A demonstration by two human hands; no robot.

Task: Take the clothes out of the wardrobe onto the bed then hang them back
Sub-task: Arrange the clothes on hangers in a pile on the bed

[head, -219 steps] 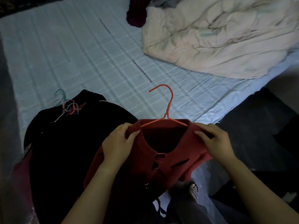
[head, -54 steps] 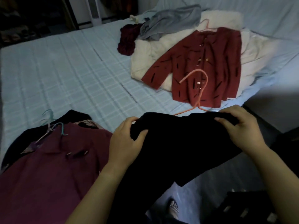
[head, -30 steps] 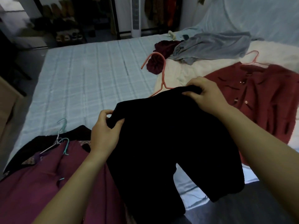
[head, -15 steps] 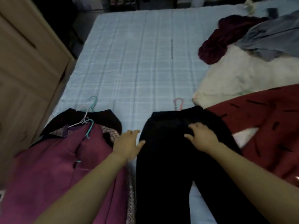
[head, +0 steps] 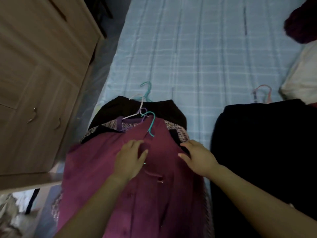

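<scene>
Head view: pile of clothes on hangers sits at the near left edge of the light blue checked bed sheet (head: 188,48). Top layer is a plum button-front garment (head: 106,177) on a teal wire hanger (head: 151,123). Under it are a speckled patterned garment (head: 179,132) and a black garment (head: 130,107), with white, purple and another teal hook sticking out at the collar end. Left hand (head: 130,158) lies on the plum garment's chest, fingers spread and relaxed, gripping nothing. Right hand (head: 199,157) is at the garment's right shoulder edge, fingers loosely extended and touching the cloth, no grip visible. Black trousers-like garment (head: 257,143) lies flat to the right, apart from the pile, pink hanger hook (head: 262,93) at its top. Cream blanket (head: 301,78) and dark maroon bundle (head: 301,24) at far right. Light wood cabinet (head: 34,66) stands left of the bed.
</scene>
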